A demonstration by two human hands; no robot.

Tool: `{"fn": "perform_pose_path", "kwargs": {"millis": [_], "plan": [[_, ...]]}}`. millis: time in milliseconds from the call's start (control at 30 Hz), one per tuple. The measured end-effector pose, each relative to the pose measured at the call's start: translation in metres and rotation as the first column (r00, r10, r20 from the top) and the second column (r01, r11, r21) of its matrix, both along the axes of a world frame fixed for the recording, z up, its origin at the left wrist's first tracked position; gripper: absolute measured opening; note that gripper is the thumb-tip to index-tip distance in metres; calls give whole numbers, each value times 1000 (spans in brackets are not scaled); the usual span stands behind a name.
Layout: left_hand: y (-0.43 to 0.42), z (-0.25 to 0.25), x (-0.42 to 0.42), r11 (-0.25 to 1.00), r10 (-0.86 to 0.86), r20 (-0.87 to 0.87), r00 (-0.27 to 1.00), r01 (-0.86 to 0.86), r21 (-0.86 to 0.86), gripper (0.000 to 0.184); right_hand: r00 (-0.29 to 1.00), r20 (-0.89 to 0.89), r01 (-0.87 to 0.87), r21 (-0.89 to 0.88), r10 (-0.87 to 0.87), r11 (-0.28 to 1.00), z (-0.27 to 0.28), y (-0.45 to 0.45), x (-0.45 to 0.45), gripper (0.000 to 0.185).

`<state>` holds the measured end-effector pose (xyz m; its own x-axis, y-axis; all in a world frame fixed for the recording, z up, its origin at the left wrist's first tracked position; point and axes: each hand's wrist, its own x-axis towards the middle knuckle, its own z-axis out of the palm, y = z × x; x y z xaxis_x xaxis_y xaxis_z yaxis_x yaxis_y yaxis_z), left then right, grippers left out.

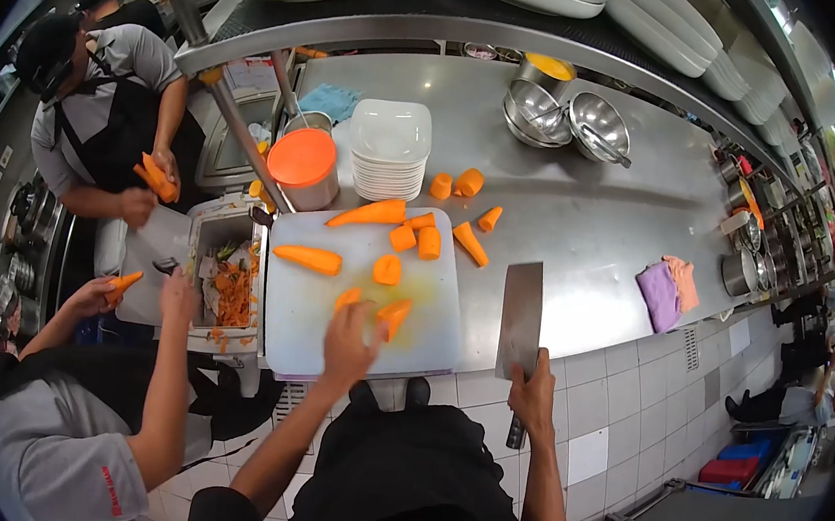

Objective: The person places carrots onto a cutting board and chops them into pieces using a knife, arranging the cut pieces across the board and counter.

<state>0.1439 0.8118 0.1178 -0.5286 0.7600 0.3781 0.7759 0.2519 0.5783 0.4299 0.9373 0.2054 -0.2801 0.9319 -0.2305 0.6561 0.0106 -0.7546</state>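
Note:
My right hand (pixel 533 392) is closed round the dark handle of a cleaver (pixel 522 316), its broad blade upright beyond the front edge of the table. Over the white cutting board (pixel 293 299), my left hand (pixel 349 342) has its fingers apart, a little blurred. Close to its fingertips lie one cut carrot piece (pixel 393 316) and another carrot piece (pixel 346 298); whether they touch the fingers I cannot tell. Farther up the board are a whole peeled carrot (pixel 307 259), a second long carrot (pixel 368 213) and several chunks, including a carrot chunk (pixel 387 271).
More carrot pieces (pixel 470 245) lie right of the board. Behind it stand stacked white dishes (pixel 390 137) and an orange-lidded tub (pixel 303 164). Metal bowls (pixel 599 127) sit farther back, under an overhead shelf (pixel 390 25). Two co-workers hold carrots at left beside a peelings bin (pixel 230 232).

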Motion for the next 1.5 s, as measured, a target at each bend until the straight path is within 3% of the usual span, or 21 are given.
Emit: {"fn": "perform_pose_path", "kwargs": {"millis": [133, 167, 233, 300, 367, 400, 467, 567, 800, 867, 900, 967, 1000, 1067, 1100, 1167, 1233, 1267, 1300, 1367, 1500], "plan": [[34, -20, 37, 994, -11, -22, 1000, 8, -106, 44, 996, -74, 37, -62, -42, 997, -28, 0, 27, 28], [43, -26, 41, 991, -12, -19, 1000, 9, -133, 45, 996, -82, 20, 18, -19, 1000, -43, 2, 34, 26], [58, -27, 47, 995, -95, 202, 975, 102, -22, 45, 995, -93, -20, 85, 28, 996, -50, 5, 38, 25], [80, -19, 47, 991, -127, 255, 959, 112, 70, 45, 993, -114, -3, -24, 0, 1000, -37, 9, 37, 22], [103, -3, 41, 972, 104, 655, 748, 63, -226, 39, 994, -114, -11, -73, 3, 997, -24, 16, 32, 22], [109, -14, 39, 971, 116, 653, 748, 51, -232, 39, 995, -100, -4, -117, -7, 993, -21, 19, 30, 22], [118, -47, 34, 985, 10, 246, 969, 32, -168, 37, 992, -126, -27, -139, 9, 990, -21, 25, 29, 22], [108, -23, 46, 999, -7, 263, 965, 19, -44, 36, 989, -140, -67, -168, 44, 983, -17, 34, 23, 22], [67, -15, 46, 988, 155, 261, 953, -145, -59, 38, 954, -180, -269, -165, 239, 949, -43, 35, 0, 25], [48, 2, 35, 940, 341, -188, 921, -335, 63, 45, 937, -170, -319, -62, 305, 946, -87, 30, -5, 25], [38, 3, 29, 938, 346, -188, 919, -340, 67, 45, 917, -158, -363, 48, 366, 931, -101, 29, -8, 26], [11, 2, 21, 851, 501, -224, 836, -523, -45, 50, 932, -130, -342, -9, 338, 940, -77, 28, -22, 24], [0, -5, 17, 850, 503, -225, 835, -525, -46, 50, 946, -170, -292, -84, 275, 953, -68, 27, -26, 23], [-15, -26, 3, 910, 413, 357, 838, -395, -126, 48, 955, -201, -250, -150, 218, 957, -57, 30, -33, 22], [-20, -25, -5, 910, 413, 360, 836, -397, -122, 48, 961, -166, -246, -144, 222, 958, -53, 32, -36, 22], [-31, -25, -25, 969, 230, 627, 744, -233, -79, 37, 965, -125, -248, -132, 232, 960, -51, 31, -39, 22], [-43, -22, -43, 989, 139, 541, 829, -148, -27, 31, 951, -95, -284, 98, 293, 954, -45, 26, -43, 22], [-46, -22, -50, 999, 45, 440, 897, -53, 6, 24, 949, -88, -294, 103, 303, 950, -41, 23, -46, 22], [-47, -22, -54, 998, 51, 446, 894, -62, 11, 24, 939, -83, -326, 92, 334, 941, -23, 16, -52, 22], [-47, -21, -63, 997, 68, 219, 973, -58, -53, 17, 893, -31, -446, 74, 449, 892, -9, 1, -67, 24], [-39, -36, -65, 977, 183, 452, 873, -214, 19, 15, 767, 92, -640, 42, 635, 767, -7, -26, -98, 26]]}}
